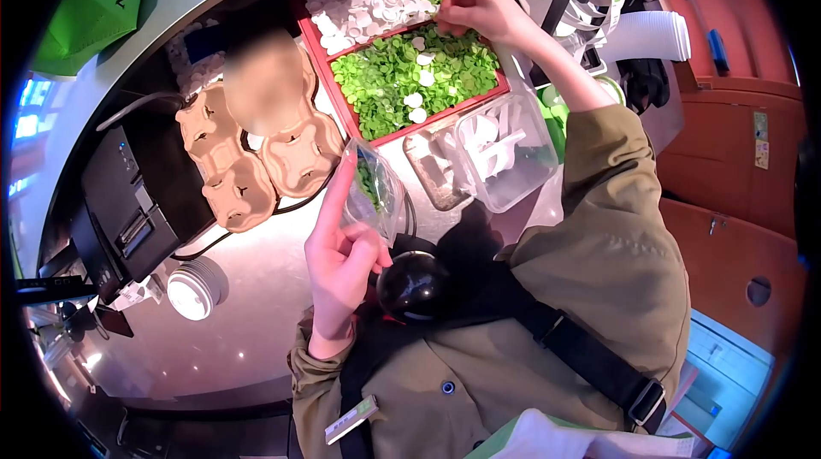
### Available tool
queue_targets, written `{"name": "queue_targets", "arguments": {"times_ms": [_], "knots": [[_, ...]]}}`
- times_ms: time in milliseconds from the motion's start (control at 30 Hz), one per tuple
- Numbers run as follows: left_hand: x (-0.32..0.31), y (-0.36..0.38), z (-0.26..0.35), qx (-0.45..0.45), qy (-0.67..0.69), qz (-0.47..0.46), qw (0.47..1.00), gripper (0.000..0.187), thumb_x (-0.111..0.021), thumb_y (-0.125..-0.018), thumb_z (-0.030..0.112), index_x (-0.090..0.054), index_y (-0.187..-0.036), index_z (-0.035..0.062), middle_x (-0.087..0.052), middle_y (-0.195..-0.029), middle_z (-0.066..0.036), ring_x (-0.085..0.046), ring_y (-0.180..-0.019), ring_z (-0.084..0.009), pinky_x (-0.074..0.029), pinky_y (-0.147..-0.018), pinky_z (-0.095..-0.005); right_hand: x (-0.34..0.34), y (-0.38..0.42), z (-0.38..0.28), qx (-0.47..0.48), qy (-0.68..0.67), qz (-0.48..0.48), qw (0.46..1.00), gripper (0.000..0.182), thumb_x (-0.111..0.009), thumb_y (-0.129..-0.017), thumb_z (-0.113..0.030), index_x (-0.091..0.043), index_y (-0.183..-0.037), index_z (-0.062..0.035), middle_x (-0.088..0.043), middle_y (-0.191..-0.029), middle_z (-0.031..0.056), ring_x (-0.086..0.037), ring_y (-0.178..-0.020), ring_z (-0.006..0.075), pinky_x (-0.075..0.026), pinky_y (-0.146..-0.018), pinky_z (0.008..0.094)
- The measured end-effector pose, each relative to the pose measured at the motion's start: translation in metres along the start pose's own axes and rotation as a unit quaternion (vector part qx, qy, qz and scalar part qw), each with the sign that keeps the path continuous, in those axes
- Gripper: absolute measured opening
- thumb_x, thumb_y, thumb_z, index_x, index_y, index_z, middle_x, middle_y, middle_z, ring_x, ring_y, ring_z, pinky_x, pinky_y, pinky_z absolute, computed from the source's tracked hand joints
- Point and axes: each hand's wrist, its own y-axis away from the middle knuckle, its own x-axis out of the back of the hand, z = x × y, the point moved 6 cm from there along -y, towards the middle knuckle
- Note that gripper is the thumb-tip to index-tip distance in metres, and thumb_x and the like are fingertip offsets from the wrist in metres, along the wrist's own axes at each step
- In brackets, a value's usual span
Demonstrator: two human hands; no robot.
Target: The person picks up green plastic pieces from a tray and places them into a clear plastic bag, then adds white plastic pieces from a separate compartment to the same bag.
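Observation:
My left hand (342,258) is closed around the edge of a clear plastic bag (383,198), its index finger stretched up along the bag's side. Small green pieces show inside the bag. My right hand (483,10) is over the far right part of a red-edged tray (340,106), fingers curled together in a pinch; whatever they hold is hidden. Leaf-like green plastic pieces (368,78) fill the tray's near compartment, with several white ones scattered on top. White pieces (363,10) fill the far compartment, with some green ones at its right end.
Cardboard cup carriers (235,189) lie left of the tray, partly blurred. A clear plastic container (513,172) with white pieces stands near the tray's right corner. White lids (192,292) are stacked by a black printer (128,202). Stacked white cups (646,37) lie at right.

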Motion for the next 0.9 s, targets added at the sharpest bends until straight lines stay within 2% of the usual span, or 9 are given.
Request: {"name": "queue_targets", "arguments": {"times_ms": [133,333,367,467,533,667,733,800,900], "knots": [[-0.003,-0.004,-0.005,-0.004,0.004,-0.004,1.000,0.068,-0.035,-0.072,-0.009,-0.024,-0.138,0.0026,-0.056,-0.107,-0.007,-0.049,-0.052,-0.0060,-0.040,-0.048,-0.0176,-0.001,0.031,-0.002,0.106,0.239,0.051,0.964,0.017,-0.057,-0.081,-0.010,-0.056,-0.095,-0.0001,-0.056,-0.064,0.0071,-0.056,-0.058,0.0124,-0.044,-0.053,0.0283],[-0.012,-0.013,-0.009,0.017,-0.003,-0.020,1.000,0.069,-0.034,-0.072,-0.009,-0.024,-0.139,0.0063,-0.053,-0.115,-0.006,-0.050,-0.053,-0.0057,-0.041,-0.048,-0.0178,-0.021,0.043,-0.003,0.091,0.272,0.010,0.958,0.023,-0.059,-0.075,-0.015,-0.057,-0.091,0.0009,-0.061,-0.072,0.0183,-0.061,-0.070,0.0321,-0.047,-0.064,0.0372],[-0.013,-0.014,-0.011,0.018,-0.002,-0.024,1.000,0.069,-0.034,-0.072,-0.009,-0.024,-0.139,0.0066,-0.053,-0.115,-0.006,-0.050,-0.053,-0.0056,-0.041,-0.048,-0.0178,-0.020,0.041,0.006,0.121,0.280,0.022,0.952,0.023,-0.058,-0.080,-0.016,-0.055,-0.094,0.0021,-0.059,-0.064,0.0120,-0.058,-0.058,0.0205,-0.045,-0.057,0.0321],[-0.015,-0.016,-0.013,0.021,0.002,-0.029,0.999,0.070,-0.034,-0.072,-0.009,-0.024,-0.139,0.0077,-0.054,-0.113,-0.005,-0.050,-0.053,-0.0054,-0.041,-0.048,-0.0177,-0.012,0.042,0.018,0.082,0.156,0.041,0.983,0.022,-0.057,-0.081,-0.016,-0.055,-0.094,0.0031,-0.060,-0.064,0.0086,-0.055,-0.054,0.0138,-0.043,-0.051,0.0276],[-0.016,-0.017,-0.013,0.019,0.006,-0.022,1.000,0.070,-0.034,-0.072,-0.009,-0.024,-0.139,0.0083,-0.055,-0.111,-0.004,-0.050,-0.054,-0.0053,-0.041,-0.048,-0.0174,-0.008,0.051,0.018,-0.093,-0.090,0.004,0.992,0.017,-0.049,-0.082,-0.013,-0.052,-0.093,-0.0003,-0.055,-0.069,0.0058,-0.039,-0.046,0.0057,-0.032,-0.041,0.0168],[-0.018,-0.018,-0.015,0.027,-0.009,-0.040,0.999,0.072,-0.035,-0.071,-0.009,-0.025,-0.139,0.0094,-0.055,-0.113,-0.004,-0.051,-0.054,-0.0052,-0.041,-0.048,-0.0167,-0.018,0.054,0.025,-0.180,-0.497,-0.051,0.847,0.021,-0.042,-0.086,-0.022,-0.048,-0.092,-0.0019,-0.055,-0.077,0.0066,-0.043,-0.056,0.0076,-0.032,-0.044,0.0187],[-0.020,-0.019,-0.014,0.028,-0.022,-0.038,0.999,0.073,-0.035,-0.070,-0.010,-0.025,-0.139,0.0099,-0.055,-0.112,-0.004,-0.051,-0.055,-0.0052,-0.041,-0.048,-0.0164,-0.019,0.045,0.031,-0.164,-0.477,-0.036,0.863,0.025,-0.047,-0.088,-0.028,-0.050,-0.085,-0.0030,-0.054,-0.075,0.0044,-0.041,-0.054,0.0079,-0.030,-0.044,0.0191],[-0.018,-0.020,-0.018,0.039,-0.024,-0.042,0.998,0.073,-0.035,-0.070,-0.010,-0.025,-0.139,0.0099,-0.055,-0.113,-0.004,-0.051,-0.055,-0.0053,-0.041,-0.047,-0.0164,-0.016,0.044,0.016,-0.124,-0.087,0.031,0.988,0.027,-0.058,-0.084,-0.029,-0.062,-0.088,-0.0033,-0.054,-0.064,0.0011,-0.042,-0.053,0.0087,-0.033,-0.046,0.0230],[-0.017,-0.020,-0.018,0.044,-0.031,-0.041,0.998,0.073,-0.035,-0.070,-0.010,-0.025,-0.139,0.0099,-0.054,-0.114,-0.004,-0.051,-0.054,-0.0054,-0.041,-0.047,-0.0167,-0.027,0.044,-0.013,0.092,0.227,0.038,0.969,0.025,-0.065,-0.075,-0.023,-0.064,-0.092,-0.0053,-0.044,-0.056,0.0040,-0.046,-0.053,0.0149,-0.037,-0.054,0.0310]]}}
